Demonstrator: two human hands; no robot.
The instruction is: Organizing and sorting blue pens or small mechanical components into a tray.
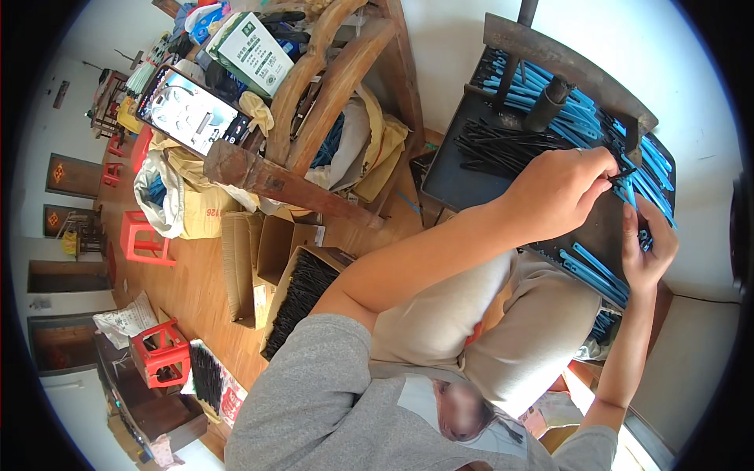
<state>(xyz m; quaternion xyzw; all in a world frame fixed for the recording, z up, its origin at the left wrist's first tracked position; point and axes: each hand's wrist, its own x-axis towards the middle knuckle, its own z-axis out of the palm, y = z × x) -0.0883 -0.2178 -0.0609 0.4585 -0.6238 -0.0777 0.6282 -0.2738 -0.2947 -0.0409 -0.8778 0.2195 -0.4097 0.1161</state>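
Observation:
My left hand (pixel 567 188) reaches in from the left with its fingers curled in a pinch. A small black plastic piece (pixel 624 173) shows at its fingertips, against a blue plastic stick (pixel 629 193). My right hand (pixel 653 239) grips that stick from below between thumb and fingers; its hold is partly hidden. Both hands are close to a dark metal bracket (pixel 631 141) of the bench tool. Behind them, many blue sticks (pixel 569 118) lie on a dark tray, beside a heap of black sticks (pixel 503 145). More blue sticks (pixel 593 271) rest near my knees.
A metal post (pixel 549 104) rises from the tray (pixel 449 179). To the left stand a wooden frame (pixel 294 192), a lit phone (pixel 192 111), and a yellow sack (pixel 208 208). A carton of black sticks (pixel 302 294) is beside my left arm. Red stools (pixel 148 238) stand further left.

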